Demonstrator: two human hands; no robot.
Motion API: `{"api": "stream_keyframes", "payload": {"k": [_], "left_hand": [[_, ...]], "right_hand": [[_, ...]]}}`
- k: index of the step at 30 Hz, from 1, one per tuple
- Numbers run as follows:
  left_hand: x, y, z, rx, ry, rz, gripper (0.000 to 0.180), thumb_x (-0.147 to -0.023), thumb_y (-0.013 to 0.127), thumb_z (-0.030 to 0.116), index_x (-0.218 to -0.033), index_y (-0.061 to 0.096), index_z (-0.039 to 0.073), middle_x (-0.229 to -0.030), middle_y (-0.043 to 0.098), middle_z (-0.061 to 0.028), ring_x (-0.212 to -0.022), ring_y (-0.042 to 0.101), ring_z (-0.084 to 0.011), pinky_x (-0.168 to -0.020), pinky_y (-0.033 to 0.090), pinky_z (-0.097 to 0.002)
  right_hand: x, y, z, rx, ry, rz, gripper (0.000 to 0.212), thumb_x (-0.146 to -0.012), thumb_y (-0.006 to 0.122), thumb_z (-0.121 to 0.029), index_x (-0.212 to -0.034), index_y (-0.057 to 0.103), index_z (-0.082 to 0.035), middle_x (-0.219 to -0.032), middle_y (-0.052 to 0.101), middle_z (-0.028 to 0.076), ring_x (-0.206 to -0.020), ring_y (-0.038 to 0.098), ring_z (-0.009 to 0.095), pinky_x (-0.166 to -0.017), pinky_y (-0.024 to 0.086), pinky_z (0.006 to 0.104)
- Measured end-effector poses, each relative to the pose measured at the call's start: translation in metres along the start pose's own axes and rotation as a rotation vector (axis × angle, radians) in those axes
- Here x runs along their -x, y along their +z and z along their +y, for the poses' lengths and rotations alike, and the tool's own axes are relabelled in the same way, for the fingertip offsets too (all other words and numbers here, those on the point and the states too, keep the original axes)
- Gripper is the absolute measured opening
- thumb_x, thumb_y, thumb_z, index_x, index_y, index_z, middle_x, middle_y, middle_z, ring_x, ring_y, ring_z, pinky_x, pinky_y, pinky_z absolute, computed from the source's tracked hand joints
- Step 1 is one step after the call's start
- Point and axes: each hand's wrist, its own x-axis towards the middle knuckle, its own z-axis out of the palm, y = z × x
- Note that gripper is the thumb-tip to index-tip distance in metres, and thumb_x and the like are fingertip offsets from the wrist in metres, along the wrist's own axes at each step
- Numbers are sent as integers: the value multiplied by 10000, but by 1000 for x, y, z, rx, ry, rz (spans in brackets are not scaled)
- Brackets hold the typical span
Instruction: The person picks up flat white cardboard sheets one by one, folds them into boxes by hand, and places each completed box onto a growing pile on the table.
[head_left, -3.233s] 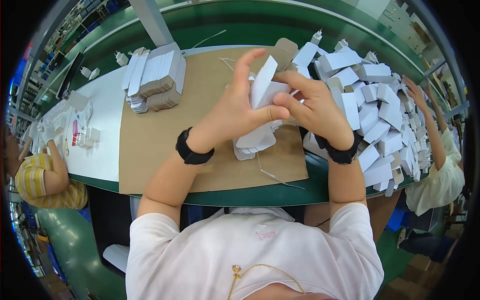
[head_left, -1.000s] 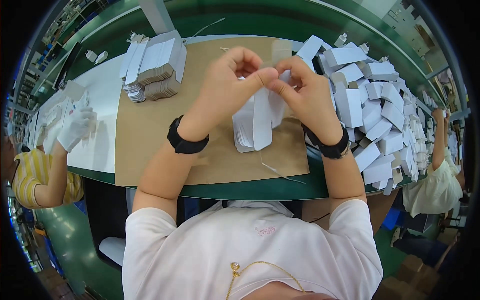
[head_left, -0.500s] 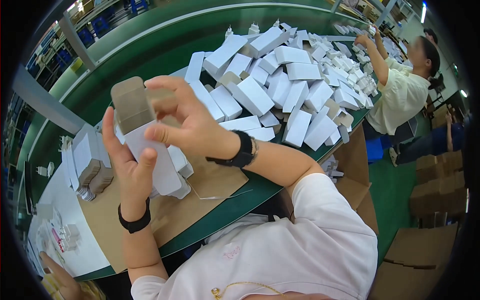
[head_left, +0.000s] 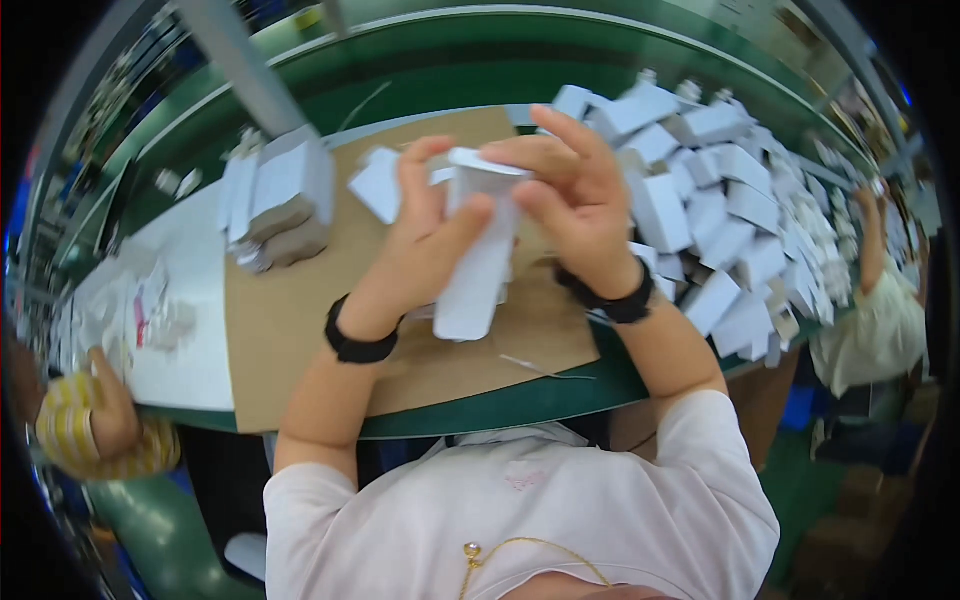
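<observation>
A slim white carton [head_left: 474, 275] stands tilted between my hands above a brown cardboard sheet [head_left: 290, 360]. My left hand [head_left: 420, 240] is closed around its left side, thumb on the face toward me. My right hand [head_left: 580, 205] pinches the carton's top right edge by the end flap [head_left: 490, 165], which lies folded over the top; its forefinger sticks up. Motion blurs the fingers somewhat. Partly hidden behind my left hand, another white carton [head_left: 374, 186] lies on the sheet.
A heap of white cartons [head_left: 735, 200] covers the bench to the right, small white chargers beyond it. Flattened or stacked cartons [head_left: 285, 190] stand at the left. A co-worker in yellow stripes [head_left: 85, 425] sits far left; another in a pale shirt [head_left: 870, 335] works far right.
The view has swung left, so the heap appears farther right. The carton's raised flap, its grey-brown inside showing before, is now folded over the top. My right hand has shifted to the carton's right side.
</observation>
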Motion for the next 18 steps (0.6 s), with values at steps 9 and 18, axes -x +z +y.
{"api": "stream_keyframes", "payload": {"k": [9,18], "left_hand": [[4,-12,6,-232,62,-128,799,-815,636,385,-1298,104,37,-898,577,-154,-793,580,-182,-680,469,-276],[0,-11,7,-163,-6,-82,784,-814,628,411,-1284,124,36,-896,579,-159,-790,579,-179,-681,470,-279]], "right_hand": [[-17,-18,-17,236,253,-158,250,-830,611,-117,-1053,639,-10,-920,667,60,-771,588,81,-695,461,196],[-14,-15,-15,241,174,-200,250,-826,625,-124,-1050,641,-14,-989,656,83,-849,597,104,-745,470,212]]}}
